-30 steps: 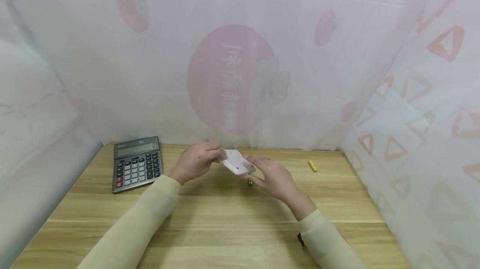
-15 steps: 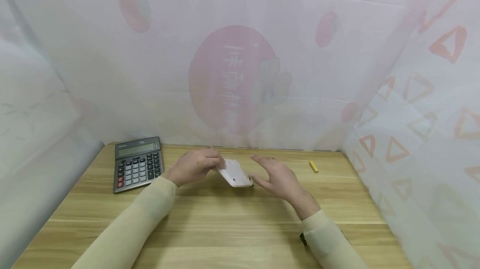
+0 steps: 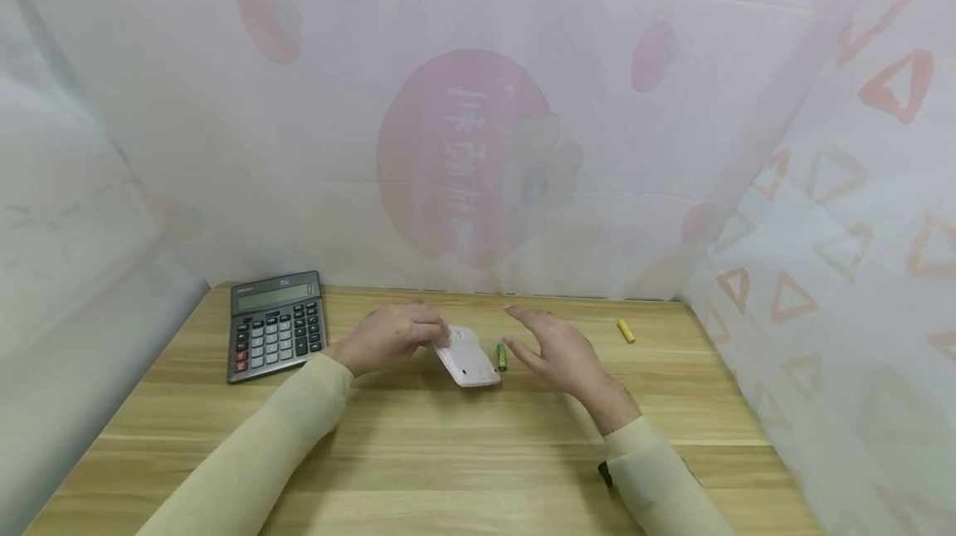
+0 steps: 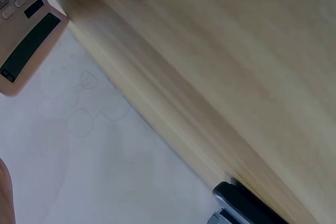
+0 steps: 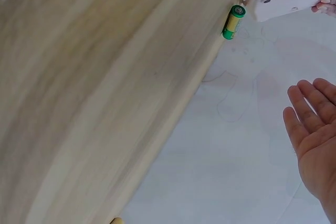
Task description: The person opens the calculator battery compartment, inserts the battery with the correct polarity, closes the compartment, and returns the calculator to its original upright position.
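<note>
My left hand (image 3: 392,338) pinches a pale pink calculator (image 3: 469,359) by its far left edge. It is tilted, its back with small dark feet turned up toward the head camera. In the left wrist view the keys and dark display of this pink calculator (image 4: 29,40) show. Just right of it a green battery (image 3: 501,357) stands on the wooden table (image 3: 418,461). My right hand (image 3: 556,353) holds nothing; its fingers are extended and spread beside the battery. In the right wrist view the palm of my right hand (image 5: 320,145) faces the camera, apart from the green battery (image 5: 233,22).
A grey desk calculator (image 3: 276,327) lies face up at the back left. A yellow battery (image 3: 626,331) lies at the back right. Beside the right sleeve (image 3: 657,474) a small dark object (image 3: 605,474) shows. Printed white cloth (image 3: 336,146) walls off the back and sides.
The left hand has lowered the pink calculator toward the table. My right hand has come off its edge and drawn slightly right. The green battery now shows in full.
</note>
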Available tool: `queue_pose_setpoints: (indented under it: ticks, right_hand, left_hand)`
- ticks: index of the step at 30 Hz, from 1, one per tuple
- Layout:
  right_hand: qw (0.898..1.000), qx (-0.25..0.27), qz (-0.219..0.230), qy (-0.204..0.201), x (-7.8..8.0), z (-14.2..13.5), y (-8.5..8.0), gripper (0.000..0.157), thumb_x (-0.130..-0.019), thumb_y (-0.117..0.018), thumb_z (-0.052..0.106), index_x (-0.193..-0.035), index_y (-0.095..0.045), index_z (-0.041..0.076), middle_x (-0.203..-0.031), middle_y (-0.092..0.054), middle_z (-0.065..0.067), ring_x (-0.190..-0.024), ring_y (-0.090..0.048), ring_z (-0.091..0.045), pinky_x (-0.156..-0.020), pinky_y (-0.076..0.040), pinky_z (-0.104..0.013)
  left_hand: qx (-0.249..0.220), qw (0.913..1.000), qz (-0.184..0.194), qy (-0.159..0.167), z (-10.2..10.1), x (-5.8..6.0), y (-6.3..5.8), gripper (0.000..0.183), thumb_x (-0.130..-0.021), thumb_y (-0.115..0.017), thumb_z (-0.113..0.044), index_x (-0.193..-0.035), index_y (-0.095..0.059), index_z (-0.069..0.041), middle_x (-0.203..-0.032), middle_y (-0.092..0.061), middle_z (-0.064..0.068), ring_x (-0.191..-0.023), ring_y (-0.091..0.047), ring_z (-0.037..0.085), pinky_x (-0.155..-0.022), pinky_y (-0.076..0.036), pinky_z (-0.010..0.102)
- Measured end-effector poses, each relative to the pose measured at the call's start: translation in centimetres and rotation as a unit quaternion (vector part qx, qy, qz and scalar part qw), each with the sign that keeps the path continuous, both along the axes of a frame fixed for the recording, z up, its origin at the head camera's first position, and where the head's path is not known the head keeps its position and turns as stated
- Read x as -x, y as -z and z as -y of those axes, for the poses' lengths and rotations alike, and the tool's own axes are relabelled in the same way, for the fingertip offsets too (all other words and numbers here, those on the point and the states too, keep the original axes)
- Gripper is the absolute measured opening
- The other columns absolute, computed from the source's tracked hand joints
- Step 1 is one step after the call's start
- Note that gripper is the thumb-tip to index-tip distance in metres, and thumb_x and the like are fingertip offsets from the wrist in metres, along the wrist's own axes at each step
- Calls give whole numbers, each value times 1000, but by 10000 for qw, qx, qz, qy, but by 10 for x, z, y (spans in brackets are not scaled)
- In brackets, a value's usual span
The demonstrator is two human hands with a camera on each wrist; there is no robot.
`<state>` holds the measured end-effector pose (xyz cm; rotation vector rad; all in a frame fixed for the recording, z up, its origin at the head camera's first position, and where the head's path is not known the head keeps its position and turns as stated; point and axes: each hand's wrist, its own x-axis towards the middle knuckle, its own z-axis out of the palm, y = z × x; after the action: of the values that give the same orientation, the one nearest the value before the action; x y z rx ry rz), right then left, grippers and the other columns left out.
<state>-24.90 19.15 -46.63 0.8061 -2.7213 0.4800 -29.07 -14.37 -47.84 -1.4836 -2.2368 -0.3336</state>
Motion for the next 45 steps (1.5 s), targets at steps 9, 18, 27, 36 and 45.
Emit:
queue_pose_setpoints:
  ticks: [9, 18, 27, 36, 45]
  right_hand:
    - [9998, 6, 171, 36, 1, -2, 0, 58, -108, -52, 56, -155, -53, 23, -151, -65, 0, -134, -67, -27, -113, -56, -51]
    - [9998, 41, 215, 29, 2, -3, 1, 57, -108, -52, 56, -155, -53, 25, -153, -63, 3, -136, -66, -24, -113, -57, -49]
    - [9996, 57, 276, 26, 3, -2, 2, 55, -108, -52, 55, -155, -54, 25, -154, -62, 4, -138, -64, -23, -114, -56, -47]
    - [9993, 100, 358, 31, 2, 0, 1, 55, -108, -54, 52, -153, -56, 21, -153, -63, 2, -138, -64, -24, -115, -55, -48]
    - [9986, 77, 517, 55, 4, 4, 2, 53, -107, -58, 48, -154, -55, 24, -155, -62, 1, -140, -62, -25, -119, -52, -49]
  left_hand:
    - [562, 9977, -321, 223, 1, -2, 2, 38, -79, -89, -5, -110, -78, -23, -118, -78, -9, -112, -73, 11, -102, -61, 27]
    - [1965, 9693, -1359, 582, 5, -9, 6, 40, -90, -73, -4, -125, -66, -21, -126, -66, -5, -118, -64, 14, -99, -60, 28]
    - [2318, 9409, -2340, 789, 4, -12, 13, 22, -93, -72, -15, -111, -67, -27, -114, -67, -13, -103, -63, 10, -75, -59, 21]
    - [2604, 9383, -2165, 696, 0, -18, 15, 9, -97, -69, -19, -102, -66, -27, -105, -63, -13, -96, -61, 8, -69, -58, 22]
    - [2594, 9428, -2005, 604, -1, -22, 9, 13, -94, -74, -20, -100, -67, -29, -107, -66, -14, -97, -64, 6, -74, -59, 21]
